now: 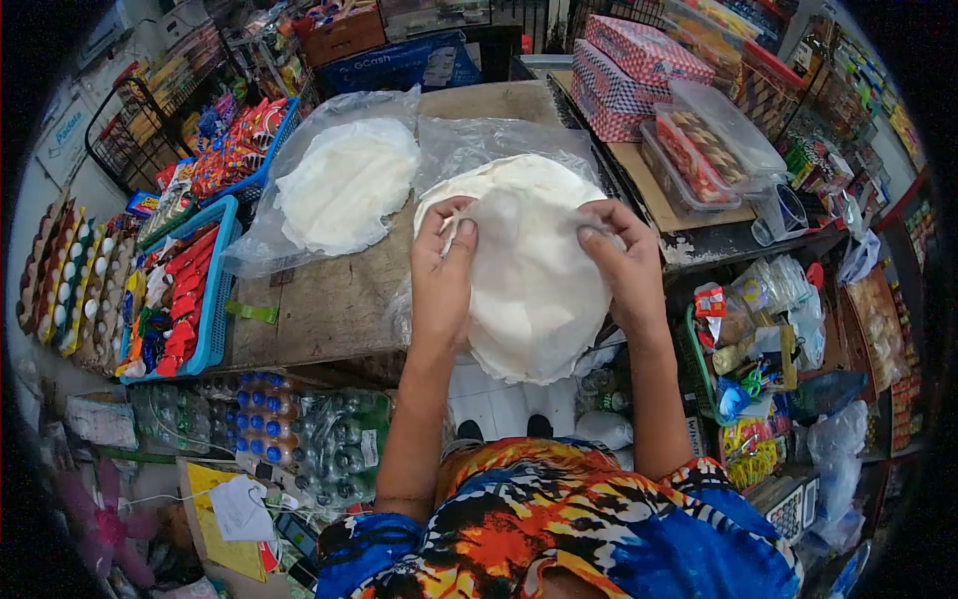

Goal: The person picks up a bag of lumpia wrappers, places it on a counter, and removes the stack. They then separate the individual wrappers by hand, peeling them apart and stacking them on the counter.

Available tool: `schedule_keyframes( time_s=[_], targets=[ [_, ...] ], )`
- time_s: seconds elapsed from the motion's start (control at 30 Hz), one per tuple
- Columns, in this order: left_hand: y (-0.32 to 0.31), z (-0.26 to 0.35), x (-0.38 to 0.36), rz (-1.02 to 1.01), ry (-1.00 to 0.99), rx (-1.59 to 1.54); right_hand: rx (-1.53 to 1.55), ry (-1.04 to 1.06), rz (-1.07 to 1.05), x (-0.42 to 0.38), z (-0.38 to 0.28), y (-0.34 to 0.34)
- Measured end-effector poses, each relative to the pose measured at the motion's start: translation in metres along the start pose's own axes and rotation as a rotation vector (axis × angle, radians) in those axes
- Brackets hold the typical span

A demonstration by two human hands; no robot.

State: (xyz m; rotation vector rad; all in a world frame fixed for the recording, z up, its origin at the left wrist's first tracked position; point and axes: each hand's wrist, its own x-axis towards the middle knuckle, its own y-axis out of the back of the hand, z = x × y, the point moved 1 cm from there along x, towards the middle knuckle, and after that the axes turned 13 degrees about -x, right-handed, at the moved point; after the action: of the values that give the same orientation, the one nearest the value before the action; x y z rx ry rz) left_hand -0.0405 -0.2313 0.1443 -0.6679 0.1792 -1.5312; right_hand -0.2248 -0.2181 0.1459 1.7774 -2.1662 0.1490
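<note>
A stack of thin, round, cream-white spring roll wrappers point(499, 177) lies on clear plastic point(464, 143) at the front of the wooden table. My left hand point(446, 245) pinches the left edge of one translucent wrapper point(519, 235) between thumb and fingers. On the other side, my right hand point(621, 250) pinches the same sheet's right edge. The sheet is stretched between both hands over the stack, whose lower part shows through or below it. To the left, a second, flatter pile of white wrappers point(349, 185) rests on another clear plastic sheet point(249, 255).
Left on the wooden table point(319, 307) stands a blue basket point(222, 290) of red packets, with egg trays point(75, 275) beyond. Checkered boxes point(639, 75) and a clear plastic container point(714, 135) sit at right. Bottles point(264, 419) are packed below the table; a green basket point(704, 374) holds small goods.
</note>
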Motion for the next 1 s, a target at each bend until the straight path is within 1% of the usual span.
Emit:
schedule_keyframes(
  time_s=[0.03,0.07,0.1,0.13,0.17,0.23,0.27,0.3,0.37,0.4,0.43,0.47,0.5,0.53,0.57,0.6,0.63,0.67,0.7,0.73,0.77,0.8,0.83,0.87,0.9,0.93,0.97,1.0],
  targets=[
    [-0.002,-0.002,-0.001,0.003,0.137,-0.135,0.001,0.002,0.002,0.000,-0.002,-0.001],
    [-0.005,-0.002,-0.002,0.001,0.136,-0.135,0.086,-0.065,-0.047,0.000,-0.005,-0.003],
    [-0.008,-0.003,-0.002,-0.022,0.218,-0.241,0.171,-0.132,-0.096,-0.001,-0.007,-0.005],
    [-0.011,-0.005,-0.002,-0.046,0.301,-0.348,0.170,-0.133,-0.093,-0.001,-0.010,-0.005],
    [-0.011,-0.008,-0.002,-0.049,0.304,-0.348,0.188,-0.157,-0.123,-0.001,-0.011,-0.007],
    [-0.009,-0.014,-0.002,-0.140,0.277,-0.171,0.207,-0.181,-0.153,0.000,-0.011,-0.008],
    [-0.011,-0.007,-0.005,-0.205,0.318,-0.184,0.238,-0.143,-0.190,0.001,-0.010,-0.009],
    [-0.010,-0.007,-0.006,-0.206,0.318,-0.183,0.268,-0.104,-0.227,0.001,-0.010,-0.010],
    [-0.009,-0.008,-0.007,-0.291,0.084,0.012,0.248,-0.100,-0.225,-0.001,-0.017,-0.010],
    [-0.007,-0.010,-0.006,-0.291,0.083,0.013,0.228,-0.097,-0.224,-0.002,-0.022,-0.010],
    [-0.004,-0.012,-0.005,-0.295,0.012,0.127,0.228,-0.096,-0.225,-0.003,-0.027,-0.007],
    [-0.003,-0.012,-0.004,-0.298,-0.058,0.240,0.158,-0.048,-0.304,-0.005,-0.033,-0.002],
    [-0.005,-0.012,-0.005,-0.298,-0.058,0.240,0.086,-0.001,-0.383,-0.007,-0.036,0.000],
    [-0.009,-0.010,-0.008,-0.269,-0.048,0.081,0.086,-0.001,-0.383,-0.007,-0.037,0.000],
    [-0.011,-0.008,-0.009,-0.239,-0.038,-0.078,-0.035,0.049,-0.368,-0.008,-0.038,-0.001],
    [-0.009,-0.005,-0.010,-0.239,-0.038,-0.078,-0.156,0.097,-0.352,-0.008,-0.039,-0.002],
    [-0.005,-0.002,-0.010,-0.235,-0.040,0.169,-0.157,0.095,-0.351,-0.008,-0.037,-0.004],
    [-0.003,-0.001,-0.011,-0.229,-0.041,0.415,-0.096,0.047,-0.313,-0.008,-0.032,-0.007],
    [-0.004,-0.002,-0.012,-0.230,-0.041,0.414,-0.036,0.001,-0.275,-0.007,-0.028,-0.008],
    [-0.007,-0.004,-0.012,-0.144,-0.106,0.351,-0.037,0.001,-0.275,-0.007,-0.027,-0.009],
    [-0.008,-0.004,-0.013,-0.057,-0.170,0.288,-0.066,0.020,-0.217,-0.006,-0.026,-0.008],
    [-0.007,-0.003,-0.012,-0.056,-0.170,0.286,-0.096,0.038,-0.159,-0.006,-0.025,-0.008],
    [-0.004,0.003,-0.012,-0.003,-0.316,0.440,-0.097,0.037,-0.159,-0.003,-0.019,-0.006],
    [0.000,0.008,-0.011,0.052,-0.461,0.594,0.126,-0.060,-0.022,0.002,-0.011,-0.001],
    [0.007,0.011,-0.009,0.053,-0.461,0.593,0.347,-0.155,0.116,0.006,-0.007,0.005],
    [0.016,0.015,-0.006,0.137,-0.416,0.461,0.419,-0.202,0.159,0.010,-0.005,0.013],
    [0.022,0.016,-0.005,0.219,-0.368,0.330,0.419,-0.203,0.159,0.009,-0.001,0.015],
    [0.026,0.015,-0.004,0.221,-0.368,0.332,0.457,-0.197,0.173,0.009,0.004,0.015]
  ],
)
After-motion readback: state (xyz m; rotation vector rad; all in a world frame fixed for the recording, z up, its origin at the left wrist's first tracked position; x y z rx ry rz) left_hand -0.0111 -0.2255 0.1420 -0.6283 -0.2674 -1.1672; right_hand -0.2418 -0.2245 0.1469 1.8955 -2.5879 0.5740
